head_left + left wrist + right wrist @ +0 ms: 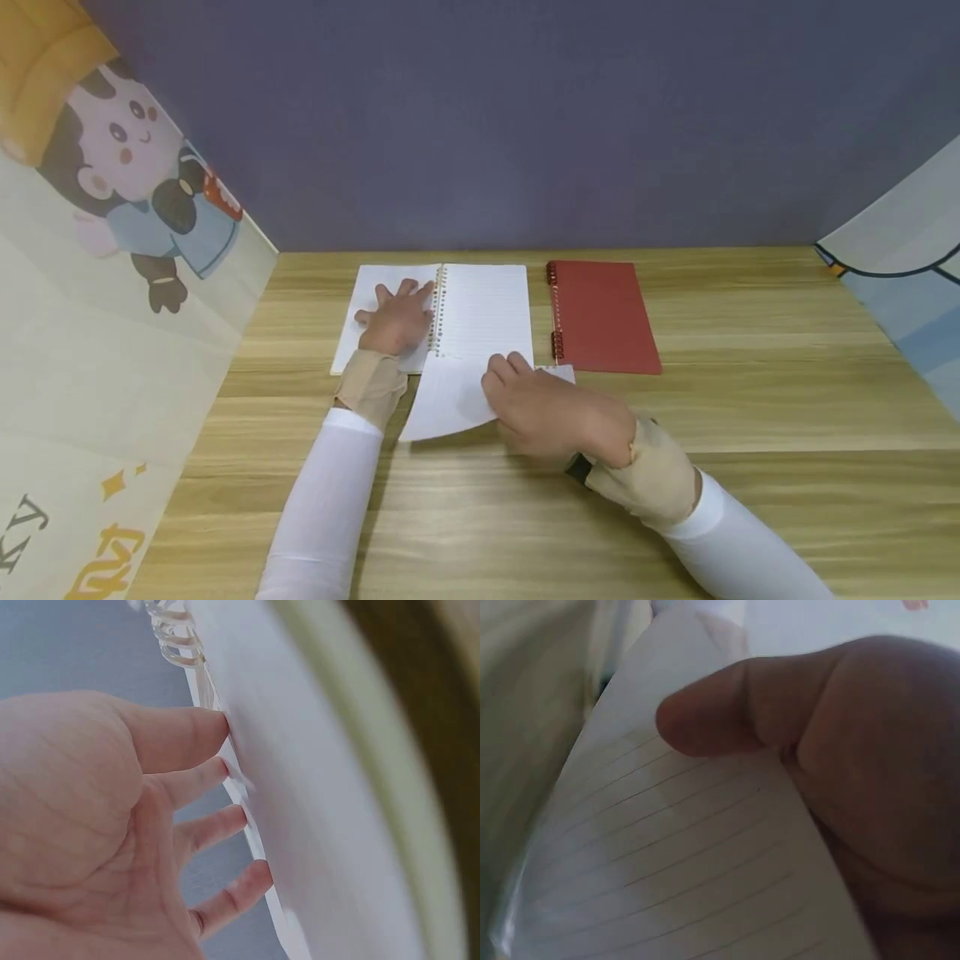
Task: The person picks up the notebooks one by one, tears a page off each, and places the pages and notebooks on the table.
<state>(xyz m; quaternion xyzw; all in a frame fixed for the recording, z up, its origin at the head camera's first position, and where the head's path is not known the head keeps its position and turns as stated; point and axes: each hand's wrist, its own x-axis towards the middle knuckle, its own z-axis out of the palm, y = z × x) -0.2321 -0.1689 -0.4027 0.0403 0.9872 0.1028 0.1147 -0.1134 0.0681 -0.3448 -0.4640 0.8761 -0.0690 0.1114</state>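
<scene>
An open spiral notebook point(483, 308) with white lined pages lies at the back of the table. My left hand point(397, 321) rests on its left page beside the coil binding, fingers spread and fingertips down on the paper; the left wrist view shows this hand point(97, 802) with its palm lifted. In front of the notebook, my right hand point(555, 412) pinches a loose lined sheet point(448, 400), which overlaps the notebook's lower edge in the head view. The thumb point(712, 712) lies across the sheet's lined face in the right wrist view. Small notches show along the sheet's far edge.
A closed red notebook point(606, 317) with a dark red coil lies right of the white one. Behind the wooden table point(750, 350) stands a dark blue-grey panel point(525, 125). A light wall with cartoon prints point(142, 150) borders the left side.
</scene>
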